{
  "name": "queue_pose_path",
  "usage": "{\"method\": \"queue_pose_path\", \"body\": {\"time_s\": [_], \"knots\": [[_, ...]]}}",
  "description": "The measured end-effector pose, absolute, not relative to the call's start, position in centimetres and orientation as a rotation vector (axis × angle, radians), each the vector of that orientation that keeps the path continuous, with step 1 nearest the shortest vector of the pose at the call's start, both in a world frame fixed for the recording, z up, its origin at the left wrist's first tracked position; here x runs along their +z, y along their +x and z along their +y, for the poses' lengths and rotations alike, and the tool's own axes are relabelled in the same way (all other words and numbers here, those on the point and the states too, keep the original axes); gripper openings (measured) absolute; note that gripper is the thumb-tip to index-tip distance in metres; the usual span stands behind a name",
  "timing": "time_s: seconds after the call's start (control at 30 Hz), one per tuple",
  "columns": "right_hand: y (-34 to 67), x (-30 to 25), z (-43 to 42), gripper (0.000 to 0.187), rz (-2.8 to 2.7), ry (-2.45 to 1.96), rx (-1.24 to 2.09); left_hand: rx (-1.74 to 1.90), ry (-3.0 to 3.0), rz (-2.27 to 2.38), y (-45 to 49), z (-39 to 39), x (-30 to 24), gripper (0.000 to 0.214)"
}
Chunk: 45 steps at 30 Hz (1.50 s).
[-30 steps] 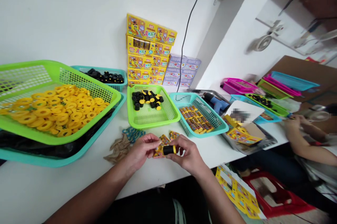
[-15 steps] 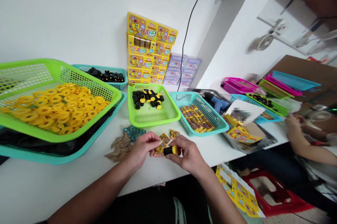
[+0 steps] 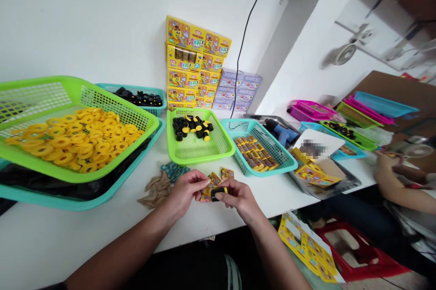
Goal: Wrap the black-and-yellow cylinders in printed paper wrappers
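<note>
Small black cylinder in the right hand, printed pieces under the left fingertips

The short black cylinder with a yellow end [image 3: 214, 194], probably plastic, is in front of the landmark, the light-green perforated plastic basket [image 3: 204, 160], toward its right corner. The right hand [image 3: 238, 197] pinches it lying sideways, thumb across the barrel, fingers behind. The left hand [image 3: 185, 193] has thumb and forefinger brought together beside the yellow, multicoloured printed pieces [image 3: 214, 178]; whether they grip one, I cannot tell.

The cylinder should be light and stiff, hard to crush, but smooth and round enough to roll or slip. The barrel's middle looks the surest hold, thumb opposing two fingers. The printed pieces, in front of the green basket too, look thin and probably crease easily; an edge or corner is the kinder hold.

Similar black-and-yellow cylinders [image 3: 193, 125] lie loose inside the green basket; a turquoise perforated plastic basket [image 3: 270, 172] to its right holds colourfully wrapped ones [image 3: 255, 154].
</note>
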State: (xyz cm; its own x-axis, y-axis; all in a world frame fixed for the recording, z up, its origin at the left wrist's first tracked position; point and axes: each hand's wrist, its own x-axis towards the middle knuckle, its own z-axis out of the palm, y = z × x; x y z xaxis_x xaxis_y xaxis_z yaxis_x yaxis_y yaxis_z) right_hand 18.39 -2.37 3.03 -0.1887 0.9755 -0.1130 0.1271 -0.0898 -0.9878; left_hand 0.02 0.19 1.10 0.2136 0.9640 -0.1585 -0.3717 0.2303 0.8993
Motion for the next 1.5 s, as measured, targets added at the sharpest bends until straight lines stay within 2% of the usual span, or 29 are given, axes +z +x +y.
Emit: {"method": "queue_pose_path", "body": {"time_s": [0.2, 0.37, 0.47, 0.67, 0.77, 1.07, 1.23, 1.33, 1.5], "knots": [[17.7, 2.9, -2.5, 0.03, -1.446, -1.387, 1.193, 1.101, 0.899, 0.867, 0.0, 0.1, 1.2, 0.029], [17.3, 2.3, -3.0, 0.03, -1.596, -1.4, 0.783, 1.09, 0.928, 0.899, 0.0, -0.1, 1.3, 0.029], [17.2, 1.8, -3.2, 0.031, -1.661, -1.368, 0.686, 1.088, 0.935, 0.898, 0.1, -0.1, 1.3, 0.029], [17.6, 2.0, -3.2, 0.037, -1.698, -1.288, 0.828, 1.095, 0.932, 0.904, 0.1, 0.0, 0.9, 0.03], [17.9, 2.5, -3.1, 0.034, -1.759, -1.272, 0.892, 1.074, 0.976, 0.893, 0.1, -0.1, 1.0, 0.029], [17.4, 2.5, -3.3, 0.032, -1.984, -1.195, 0.822, 1.114, 0.975, 0.957, 0.2, -0.1, 1.0, 0.032], [18.2, 2.6, -3.1, 0.028, -1.896, -1.22, 0.812, 1.052, 1.055, 0.925, -0.3, 0.0, 1.2, 0.03], [18.9, 2.4, -2.9, 0.026, -1.825, -1.285, 0.847, 1.069, 1.323, 0.965, -0.7, 0.0, 1.7, 0.025], [19.6, 2.3, -2.5, 0.023, -1.8, -1.336, 0.902, 1.192, 1.917, 0.871, -0.9, -0.3, 2.1, 0.031]]}}
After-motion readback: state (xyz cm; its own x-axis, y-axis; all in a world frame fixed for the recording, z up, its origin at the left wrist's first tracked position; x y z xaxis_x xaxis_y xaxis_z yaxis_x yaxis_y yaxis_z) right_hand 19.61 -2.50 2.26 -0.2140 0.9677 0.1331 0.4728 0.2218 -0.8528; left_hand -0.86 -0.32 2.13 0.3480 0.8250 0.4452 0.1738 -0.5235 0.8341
